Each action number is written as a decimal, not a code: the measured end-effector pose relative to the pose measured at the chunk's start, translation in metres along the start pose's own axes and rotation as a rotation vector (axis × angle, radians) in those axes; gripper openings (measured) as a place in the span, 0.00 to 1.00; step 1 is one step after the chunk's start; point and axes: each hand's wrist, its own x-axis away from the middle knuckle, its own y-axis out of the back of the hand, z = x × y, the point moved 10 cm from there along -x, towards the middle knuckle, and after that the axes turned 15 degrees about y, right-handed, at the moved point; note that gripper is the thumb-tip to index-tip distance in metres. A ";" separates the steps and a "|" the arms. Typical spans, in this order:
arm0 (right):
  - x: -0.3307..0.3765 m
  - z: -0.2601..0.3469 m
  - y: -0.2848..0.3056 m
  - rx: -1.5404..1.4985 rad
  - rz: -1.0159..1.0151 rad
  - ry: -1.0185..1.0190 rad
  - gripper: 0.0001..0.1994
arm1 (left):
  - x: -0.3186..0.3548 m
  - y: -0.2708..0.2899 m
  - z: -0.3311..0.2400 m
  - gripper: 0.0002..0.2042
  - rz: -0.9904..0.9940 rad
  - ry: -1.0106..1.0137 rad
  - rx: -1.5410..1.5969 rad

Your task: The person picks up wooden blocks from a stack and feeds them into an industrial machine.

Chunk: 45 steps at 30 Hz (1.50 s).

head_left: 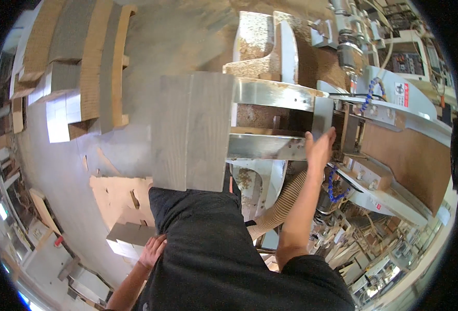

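Note:
My right hand [319, 149] reaches out over two metal rails [267, 146]. Its thumb and fingers lie on either side of the near end of a narrow grey board [322, 116], which rests across the rails. My left hand [152, 252] hangs low at my side, against my black clothing. Its fingers lie loosely stretched and hold nothing. Wide grey wood-grain boards [192, 129] lie side by side at the left end of the rails, in front of my body. The palm of my right hand cannot be made out.
Right of the rails stands a machine with pale side plates [402, 98] and a brown panel [405, 155]. A ribbed hose [283, 202] runs below the rails. Stacks of grey boards [68, 46] stand far left. A cardboard sheet [117, 199] and more boards [130, 233] lie near my left hand.

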 end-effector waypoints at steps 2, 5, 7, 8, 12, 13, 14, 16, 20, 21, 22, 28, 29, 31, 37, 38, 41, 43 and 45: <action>-0.010 -0.022 -0.017 0.112 0.159 -0.053 0.35 | 0.002 -0.001 -0.001 0.20 -0.016 0.003 0.005; -0.019 -0.008 0.012 0.104 0.171 -0.062 0.25 | 0.001 0.000 -0.002 0.22 -0.053 -0.016 0.046; -0.026 -0.006 0.013 0.084 0.146 0.056 0.16 | 0.003 0.003 -0.007 0.23 -0.090 -0.065 0.119; -0.025 -0.012 -0.002 0.089 0.153 0.070 0.16 | 0.003 0.003 -0.007 0.23 -0.095 -0.052 0.129; 0.003 0.058 -0.053 -0.779 0.377 -0.021 0.13 | 0.009 0.002 -0.010 0.24 -0.122 -0.017 0.144; 0.009 0.081 -0.063 -0.917 0.377 0.018 0.10 | 0.010 0.000 -0.009 0.24 -0.118 -0.013 0.147; 0.014 0.096 -0.081 -1.015 0.416 0.035 0.12 | 0.012 -0.001 -0.009 0.25 -0.116 -0.004 0.149; 0.029 0.119 -0.118 -1.149 0.532 -0.053 0.11 | 0.014 -0.004 -0.010 0.25 -0.128 0.000 0.147; 0.047 0.164 -0.106 -1.310 0.413 0.178 0.13 | 0.014 0.002 -0.021 0.29 -0.133 0.037 0.152; 0.052 0.147 -0.119 -1.404 0.444 0.139 0.14 | 0.017 -0.003 -0.020 0.30 -0.145 0.021 0.169; 0.054 0.133 -0.134 -1.500 0.470 0.090 0.16 | 0.016 -0.004 -0.017 0.30 -0.154 0.051 0.168; 0.064 0.106 -0.150 -1.408 0.516 0.064 0.16 | 0.025 -0.013 -0.021 0.29 -0.162 0.064 0.236; 0.065 0.107 -0.150 -1.388 0.509 0.072 0.16 | 0.026 -0.012 -0.021 0.29 -0.173 0.065 0.232; 0.063 0.107 -0.149 -1.342 0.491 0.098 0.16 | 0.029 -0.012 -0.020 0.29 -0.192 0.068 0.248; 0.055 0.102 -0.140 -1.183 0.430 0.173 0.17 | 0.037 -0.015 -0.013 0.28 -0.208 0.088 0.268; 0.053 0.101 -0.137 -1.158 0.420 0.186 0.17 | 0.037 -0.014 -0.012 0.28 -0.211 0.093 0.283; 0.048 0.096 -0.129 -1.077 0.371 0.212 0.17 | 0.040 -0.012 -0.003 0.28 -0.228 0.060 0.248; 0.047 0.093 -0.124 -1.007 0.343 0.238 0.17 | 0.041 -0.011 0.006 0.28 -0.229 0.030 0.257; 0.048 0.090 -0.119 -0.926 0.307 0.273 0.17 | 0.043 -0.011 0.017 0.29 -0.237 -0.009 0.271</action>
